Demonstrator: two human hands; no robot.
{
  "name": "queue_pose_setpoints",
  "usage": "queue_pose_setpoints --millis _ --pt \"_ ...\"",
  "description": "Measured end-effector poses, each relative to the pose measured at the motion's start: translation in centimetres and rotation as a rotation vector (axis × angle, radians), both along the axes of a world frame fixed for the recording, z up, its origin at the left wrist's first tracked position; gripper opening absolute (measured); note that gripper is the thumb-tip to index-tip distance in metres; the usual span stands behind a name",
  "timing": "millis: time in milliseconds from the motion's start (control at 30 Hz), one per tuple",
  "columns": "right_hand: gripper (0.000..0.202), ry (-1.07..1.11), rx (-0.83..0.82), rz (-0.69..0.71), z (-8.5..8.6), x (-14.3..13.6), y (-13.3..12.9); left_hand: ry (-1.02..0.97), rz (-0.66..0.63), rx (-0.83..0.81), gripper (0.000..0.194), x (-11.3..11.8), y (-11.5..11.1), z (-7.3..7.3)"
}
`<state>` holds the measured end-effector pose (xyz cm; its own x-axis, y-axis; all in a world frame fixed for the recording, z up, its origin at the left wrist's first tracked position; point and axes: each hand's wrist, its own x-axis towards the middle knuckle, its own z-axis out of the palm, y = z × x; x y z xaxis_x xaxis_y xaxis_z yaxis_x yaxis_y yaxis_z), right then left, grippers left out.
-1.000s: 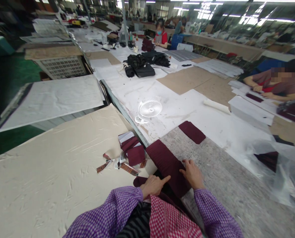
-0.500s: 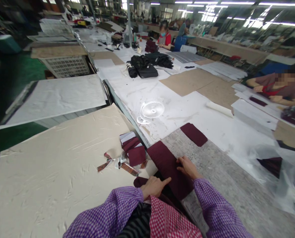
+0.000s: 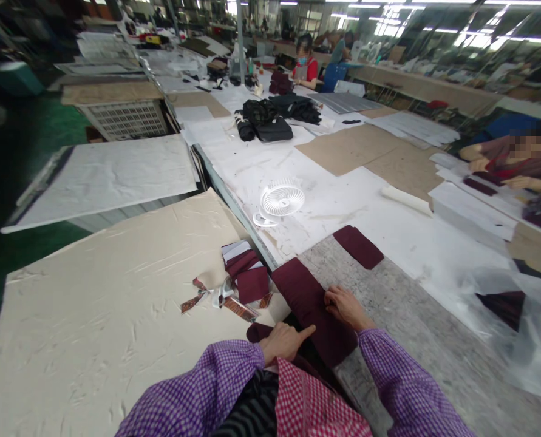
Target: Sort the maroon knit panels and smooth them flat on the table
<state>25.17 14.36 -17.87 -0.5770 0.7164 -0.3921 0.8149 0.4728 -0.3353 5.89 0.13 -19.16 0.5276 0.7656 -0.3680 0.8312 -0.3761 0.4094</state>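
Note:
A long burgundy fabric piece (image 3: 313, 309) lies flat on the grey-mottled board in front of me, its near end close to my apron. My left hand (image 3: 285, 341) rests at its left edge, index finger stretched out onto the cloth and the other fingers curled under. At the right edge, my right hand (image 3: 344, 305) has its fingers bent and drawn together on the fabric; its fingertips are partly hidden. Beside my left wrist, a rolled or folded burgundy cloth (image 3: 258, 332) shows. Farther off on the board lies a smaller burgundy piece (image 3: 358, 247).
A stack of burgundy and pale cut pieces (image 3: 252, 283) sits on the cream-covered table (image 3: 101, 291) at left, with patterned ribbon scraps (image 3: 239, 308) by it. A white fan (image 3: 283, 200) stands ahead. Dark bundles (image 3: 270, 118) lie beyond. A co-worker (image 3: 532, 159) sits at right, near clear plastic (image 3: 484, 303).
The fingers of my right hand have drawn closer together at the fabric's edge. My left hand and the burgundy piece keep their places; the whole view has shifted slightly.

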Motion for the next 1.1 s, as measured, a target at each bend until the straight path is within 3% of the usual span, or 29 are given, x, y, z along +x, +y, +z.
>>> queue_pose_setpoints --millis 200,333,767,1100 --pt "0.032 0.063 -0.083 -0.181 -1.2 3.3 -0.9 -0.015 0.006 0.023 0.067 0.0 -0.2 -0.3" --pt "0.024 0.008 -0.116 -0.246 -1.6 4.9 -2.0 -0.010 0.014 0.009 0.066 0.0 -0.1 -0.1" --pt "0.019 -0.050 -0.133 -0.219 -1.8 4.7 -1.9 0.005 0.016 0.013 0.068 0.3 -0.7 -0.5" --pt "0.013 -0.134 0.011 -0.301 -2.2 4.2 -3.2 0.013 0.039 -0.029 0.064 0.6 -0.3 0.2"
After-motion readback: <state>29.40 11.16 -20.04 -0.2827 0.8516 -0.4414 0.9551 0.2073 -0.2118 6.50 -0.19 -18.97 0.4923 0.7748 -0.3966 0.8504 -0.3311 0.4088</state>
